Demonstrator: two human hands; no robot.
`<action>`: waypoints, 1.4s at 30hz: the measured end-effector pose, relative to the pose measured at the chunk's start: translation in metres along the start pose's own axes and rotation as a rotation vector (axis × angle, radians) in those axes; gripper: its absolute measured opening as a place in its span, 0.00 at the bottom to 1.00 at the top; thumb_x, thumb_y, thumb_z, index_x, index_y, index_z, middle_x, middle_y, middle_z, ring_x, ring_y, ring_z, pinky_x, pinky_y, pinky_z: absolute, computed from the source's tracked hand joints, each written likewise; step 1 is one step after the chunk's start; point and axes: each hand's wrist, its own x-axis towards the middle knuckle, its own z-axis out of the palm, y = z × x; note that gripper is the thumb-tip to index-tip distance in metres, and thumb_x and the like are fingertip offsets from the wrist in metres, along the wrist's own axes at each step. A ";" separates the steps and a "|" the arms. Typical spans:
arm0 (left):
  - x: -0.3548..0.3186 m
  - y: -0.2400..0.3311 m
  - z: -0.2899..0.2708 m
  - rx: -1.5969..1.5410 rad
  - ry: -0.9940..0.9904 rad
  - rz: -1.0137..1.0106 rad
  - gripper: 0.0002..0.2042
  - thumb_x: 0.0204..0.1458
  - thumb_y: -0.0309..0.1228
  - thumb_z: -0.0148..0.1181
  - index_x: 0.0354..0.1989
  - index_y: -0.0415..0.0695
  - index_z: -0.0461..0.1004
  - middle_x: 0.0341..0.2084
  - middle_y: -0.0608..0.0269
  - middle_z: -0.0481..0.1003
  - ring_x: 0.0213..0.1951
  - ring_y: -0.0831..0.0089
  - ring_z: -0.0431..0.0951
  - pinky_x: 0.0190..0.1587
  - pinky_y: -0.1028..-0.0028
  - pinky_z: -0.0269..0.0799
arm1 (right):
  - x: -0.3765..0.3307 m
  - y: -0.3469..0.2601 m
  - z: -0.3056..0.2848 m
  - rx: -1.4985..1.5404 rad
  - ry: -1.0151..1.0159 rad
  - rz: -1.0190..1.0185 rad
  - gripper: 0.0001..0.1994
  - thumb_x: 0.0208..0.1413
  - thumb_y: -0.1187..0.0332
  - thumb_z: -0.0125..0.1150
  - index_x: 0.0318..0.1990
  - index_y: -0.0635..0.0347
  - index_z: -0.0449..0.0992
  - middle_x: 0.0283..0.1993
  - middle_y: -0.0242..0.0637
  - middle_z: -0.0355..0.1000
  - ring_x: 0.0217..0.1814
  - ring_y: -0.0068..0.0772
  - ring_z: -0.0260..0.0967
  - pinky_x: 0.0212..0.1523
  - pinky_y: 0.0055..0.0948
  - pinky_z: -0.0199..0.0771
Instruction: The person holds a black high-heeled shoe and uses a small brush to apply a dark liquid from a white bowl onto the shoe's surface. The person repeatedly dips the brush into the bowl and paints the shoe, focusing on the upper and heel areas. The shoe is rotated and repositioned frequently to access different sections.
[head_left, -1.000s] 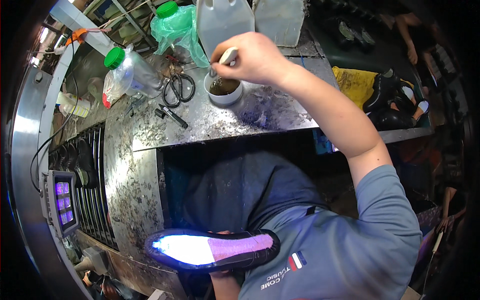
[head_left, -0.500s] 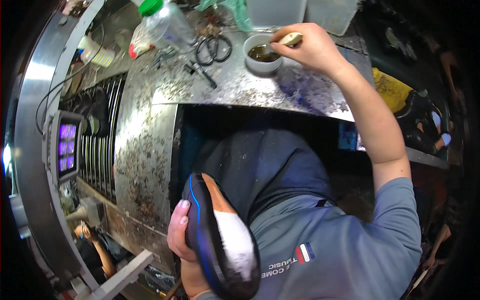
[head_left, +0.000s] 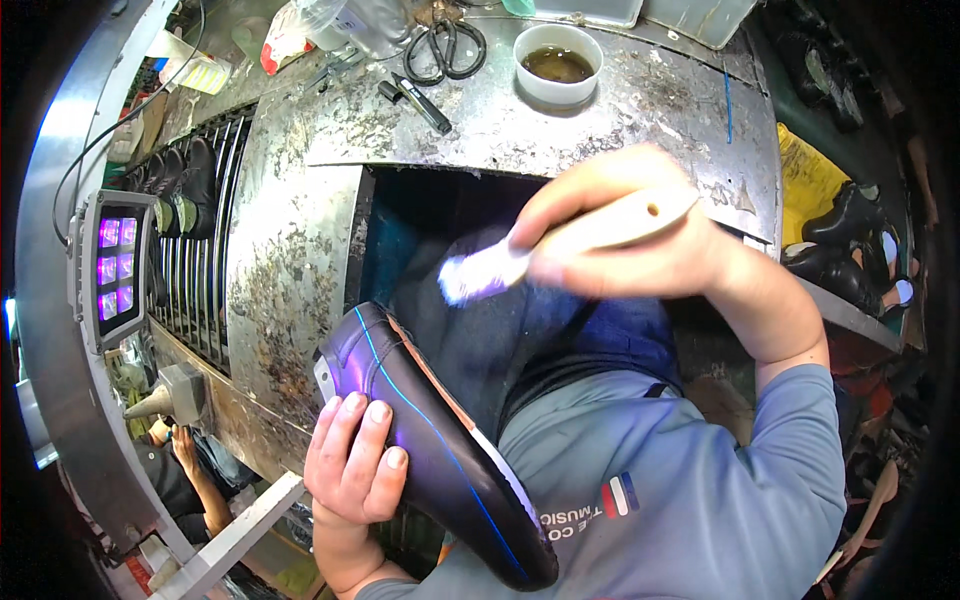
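Note:
My left hand grips a black shoe upper from its side, low in front of me. A thin blue line glows along the shoe's side, and a strip of its brown and white underside shows at the right edge. My right hand is closed round the pale handle of a brush. The brush's whitish bristles, blurred by motion, hang above the shoe's upper end, apart from it. Beyond, a white bowl of brownish liquid stands on the stained metal bench.
Black scissors and a black marker lie left of the bowl. At the left, a lamp shines purple beside a conveyor of rods carrying black shoes. Another person's hand shows at lower left. More shoes sit at the right.
My right hand has lifted the brush out of the bowl and brought it near, toward the shoe. My left hand has turned the shoe, so more of its black side and less underside shows.

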 end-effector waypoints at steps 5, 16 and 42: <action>0.005 0.000 -0.010 0.016 -0.084 0.019 0.14 0.63 0.29 0.55 0.55 0.48 0.64 0.52 0.49 0.78 0.51 0.48 0.80 0.52 0.49 0.81 | 0.007 0.000 0.049 0.186 0.005 -0.110 0.08 0.54 0.67 0.72 0.38 0.59 0.83 0.33 0.39 0.82 0.35 0.38 0.82 0.39 0.30 0.81; 0.011 0.006 -0.020 0.017 -0.147 0.003 0.16 0.62 0.29 0.56 0.56 0.51 0.63 0.52 0.52 0.77 0.51 0.49 0.79 0.52 0.50 0.80 | 0.025 0.007 0.073 0.144 0.051 -0.185 0.07 0.52 0.64 0.71 0.34 0.57 0.81 0.31 0.37 0.80 0.33 0.41 0.79 0.35 0.35 0.80; 0.010 -0.003 -0.013 0.075 -0.115 -0.001 0.13 0.61 0.28 0.56 0.53 0.48 0.65 0.50 0.49 0.79 0.49 0.47 0.80 0.50 0.49 0.81 | 0.008 -0.016 0.041 0.450 -0.258 0.006 0.05 0.50 0.73 0.73 0.35 0.60 0.85 0.30 0.35 0.81 0.29 0.33 0.79 0.30 0.27 0.78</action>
